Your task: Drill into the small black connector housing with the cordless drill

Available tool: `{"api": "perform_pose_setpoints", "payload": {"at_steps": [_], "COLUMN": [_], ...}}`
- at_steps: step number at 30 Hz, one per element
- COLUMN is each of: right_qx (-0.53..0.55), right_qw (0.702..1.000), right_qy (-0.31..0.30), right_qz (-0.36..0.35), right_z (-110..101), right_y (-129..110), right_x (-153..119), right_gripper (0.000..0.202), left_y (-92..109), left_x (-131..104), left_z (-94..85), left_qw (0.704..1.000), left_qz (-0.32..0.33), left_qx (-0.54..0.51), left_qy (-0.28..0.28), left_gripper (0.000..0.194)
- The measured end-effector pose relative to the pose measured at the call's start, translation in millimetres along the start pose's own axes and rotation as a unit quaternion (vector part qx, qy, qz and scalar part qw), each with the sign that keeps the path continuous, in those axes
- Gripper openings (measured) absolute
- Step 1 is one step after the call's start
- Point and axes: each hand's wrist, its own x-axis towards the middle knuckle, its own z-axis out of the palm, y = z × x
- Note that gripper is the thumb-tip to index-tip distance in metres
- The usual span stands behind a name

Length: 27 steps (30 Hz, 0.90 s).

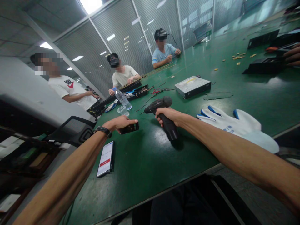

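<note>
My right hand (167,115) is wrapped round the grip of a black cordless drill (169,127). The drill's chuck, with a thin bit in it, points left toward my other side. My left hand (120,122), with a dark watch on the wrist, is closed on a small black block (129,128) just above the table; its exact kind I cannot make out. A phone (105,158) with a lit screen lies flat beside my left forearm. The drill and the black block are apart.
On the green table (140,175) lie a silver disc drive (192,86), white-and-blue gloves (236,125) and red-handled pliers (158,91). A water bottle (122,98) and a clear plastic cup (123,110) stand beyond my left hand. Several people are around the table.
</note>
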Motion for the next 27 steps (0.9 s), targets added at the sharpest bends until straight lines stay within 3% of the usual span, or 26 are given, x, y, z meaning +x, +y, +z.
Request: {"api": "perform_pose_setpoints", "payload": {"at_steps": [4,9,13,15,19,23,27], "right_qx": [0.000,0.001,0.005,0.007,0.011,0.011,0.005], "right_qw": [1.000,1.000,1.000,1.000,1.000,1.000,1.000], "right_qy": [-0.002,-0.001,0.004,0.003,0.003,0.005,-0.004], "right_qz": [0.000,0.001,-0.001,-0.003,-0.005,-0.014,-0.025], "right_z": [0,-1,0,0,1,3,7], "right_y": [1,1,1,1,2,3,4], "right_x": [1,2,1,1,0,-2,-7], "right_gripper": [0.012,0.011,0.011,0.011,0.012,0.013,0.011], "left_y": [-5,-13,-19,-22,-28,-33,-43], "left_x": [1,7,2,-4,-16,-22,-20], "left_z": [1.3,-0.9,5.2,15.3,45.6,77.0,99.1], "left_qw": [0.999,1.000,0.992,0.972,0.903,0.844,0.803], "left_qz": [-0.028,-0.018,-0.011,-0.001,0.024,0.039,0.068], "left_qx": [-0.024,-0.007,-0.112,-0.226,-0.421,-0.518,-0.557], "left_qy": [-0.006,0.020,0.053,0.059,0.079,0.136,0.200], "left_gripper": [0.063,0.062,0.067,0.067,0.058,0.043,0.051]}}
